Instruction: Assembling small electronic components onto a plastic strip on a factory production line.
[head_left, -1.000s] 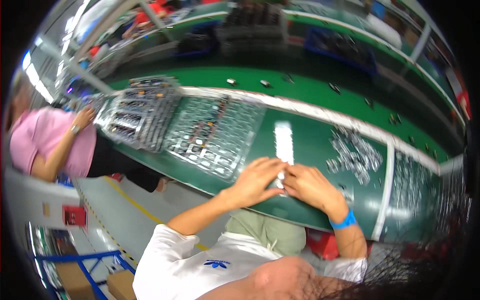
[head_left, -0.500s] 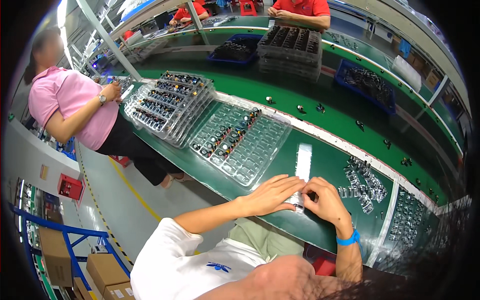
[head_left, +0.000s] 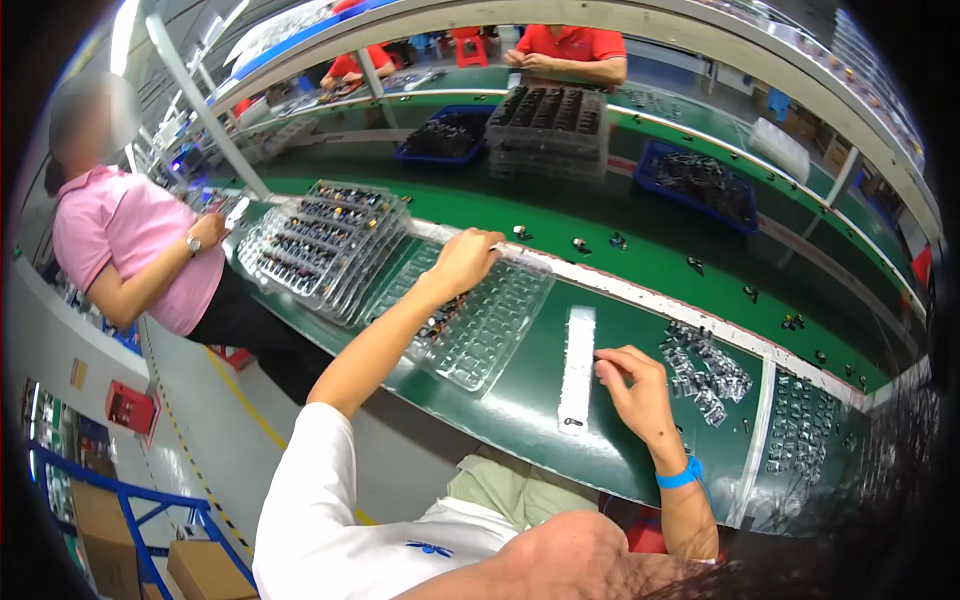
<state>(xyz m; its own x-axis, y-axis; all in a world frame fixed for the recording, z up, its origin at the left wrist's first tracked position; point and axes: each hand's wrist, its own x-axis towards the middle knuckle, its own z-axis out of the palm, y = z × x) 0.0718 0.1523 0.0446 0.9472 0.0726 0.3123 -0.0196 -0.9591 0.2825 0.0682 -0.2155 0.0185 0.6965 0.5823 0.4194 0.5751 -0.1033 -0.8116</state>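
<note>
My left hand [head_left: 465, 262] reaches over the far end of a clear plastic tray [head_left: 490, 345], fingers bent down and together. Whatever they grip is hidden under the hand. Small dark and coloured components [head_left: 436, 322] sit in some of the tray's pockets, partly behind my left forearm. A white strip [head_left: 579, 350] lies lengthwise away from me on the green bench, with a small black part [head_left: 573, 422] on its near end. Right beside the strip, my right hand [head_left: 637, 392] is closed with curled fingers; a tiny dark thing seems to show at its fingertips.
Stacked filled trays [head_left: 325, 245] stand left. Loose metallic parts [head_left: 705, 370] lie right, with more rows [head_left: 803, 425] beyond a white divider. Behind a white ledge runs a green belt [head_left: 640, 262] with scattered parts, blue bins [head_left: 697, 180] and black-filled trays [head_left: 548, 125]. A person in pink [head_left: 140, 245] stands left.
My left hand has left the white strip and moved left and away to the tray. My right hand has drawn slightly off the strip. The whole view has shifted a little.
</note>
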